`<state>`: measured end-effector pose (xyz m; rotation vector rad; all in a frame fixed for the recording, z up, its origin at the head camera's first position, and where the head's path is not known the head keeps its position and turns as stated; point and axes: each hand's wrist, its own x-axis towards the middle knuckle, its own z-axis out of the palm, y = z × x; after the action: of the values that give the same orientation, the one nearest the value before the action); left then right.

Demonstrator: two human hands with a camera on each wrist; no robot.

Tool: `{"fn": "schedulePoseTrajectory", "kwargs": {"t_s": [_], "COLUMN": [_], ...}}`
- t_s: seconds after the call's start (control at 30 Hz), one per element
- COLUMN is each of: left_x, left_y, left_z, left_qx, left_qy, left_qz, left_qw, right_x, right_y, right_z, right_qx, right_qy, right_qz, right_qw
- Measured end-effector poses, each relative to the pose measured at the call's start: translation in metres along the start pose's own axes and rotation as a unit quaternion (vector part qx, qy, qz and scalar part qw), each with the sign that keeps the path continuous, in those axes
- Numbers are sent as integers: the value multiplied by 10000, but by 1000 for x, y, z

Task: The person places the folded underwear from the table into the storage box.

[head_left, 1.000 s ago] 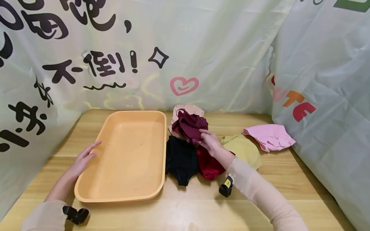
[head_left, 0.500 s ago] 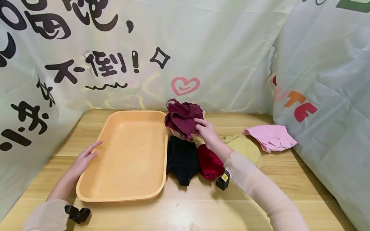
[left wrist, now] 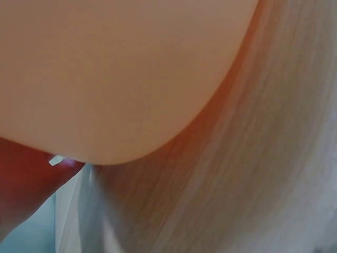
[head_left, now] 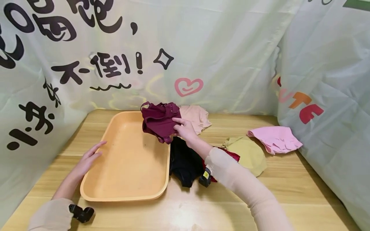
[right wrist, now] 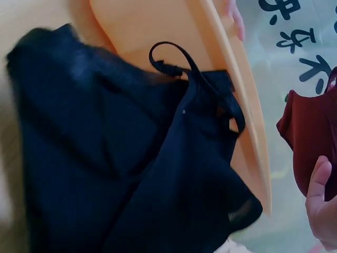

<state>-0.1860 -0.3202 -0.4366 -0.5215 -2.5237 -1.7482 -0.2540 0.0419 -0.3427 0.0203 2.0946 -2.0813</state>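
Observation:
My right hand (head_left: 185,130) pinches a burgundy bra (head_left: 160,120) between thumb and fingers. In the head view the bra hangs over the far right corner of a light orange plastic tray (head_left: 168,166). The right wrist view shows part of the bra (right wrist: 310,139) and the hand at its right edge. My left hand (head_left: 90,158) rests against the tray's left rim with its fingers stretched out. Just right of the tray lies a black garment with thin straps (head_left: 186,163); it fills much of the right wrist view.
Behind the right hand a pale pink cloth piece (head_left: 196,117) lies on the wooden table (head_left: 225,205). A red garment (head_left: 231,154) is partly under the right forearm. Farther right are a yellow garment (head_left: 245,154) and a pink one (head_left: 276,139). Printed curtains (head_left: 231,64) enclose the table.
My right hand has lifted the burgundy bra off the pale pink piece and carried it left, over the tray. The left hand stays at the tray's rim.

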Motion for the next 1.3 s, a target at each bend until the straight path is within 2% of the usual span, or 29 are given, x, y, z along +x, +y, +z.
{"fn": "schedulePoseTrajectory", "kwargs": {"t_s": [0.3, 0.73, 1.03, 1.3], "left_x": [-1, -3, -1, 0], "left_y": [0, -2, -1, -2], "left_z": [5, 5, 4, 3], "left_qx": [-56, 24, 10, 31], "left_qy": [71, 106, 77, 103], "left_qz": [122, 89, 116, 58], "left_qw": [9999, 9999, 9999, 9999], "right_x": [13, 33, 38, 37], "right_y": [9, 24, 24, 15], "right_z": [23, 44, 50, 53], "right_qx": [-728, -1330, -2243, -3173], "right_qy": [-232, -614, -629, -755], "right_qz": [-81, -95, -208, -196], "right_qw": [9970, 9892, 9723, 9451]}}
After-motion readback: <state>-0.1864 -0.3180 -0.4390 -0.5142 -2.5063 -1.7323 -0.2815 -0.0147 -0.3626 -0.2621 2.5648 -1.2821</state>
